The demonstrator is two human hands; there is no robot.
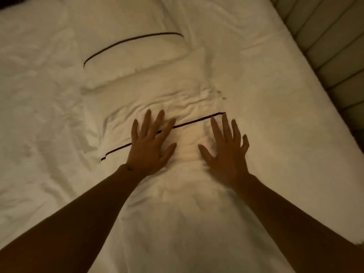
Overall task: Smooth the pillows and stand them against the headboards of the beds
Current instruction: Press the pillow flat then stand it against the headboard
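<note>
Hands flat on near white dark-piped pillow (pixel 167 119): left hand (pixel 150 143) and right hand (pixel 226 149) spread, fingers straight, pressing, grasping nothing. Pillow lies flat on bed, long axis crosswise; padded beige headboard (pixel 325 48) to pillow's right, right hand nearer.

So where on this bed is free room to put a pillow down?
Free: the flat sheet between the near pillow and the headboard. The rumpled duvet fills the left. The middle is crowded: far pillow, and both hands, left hand and right hand, flat on the near one.
</note>
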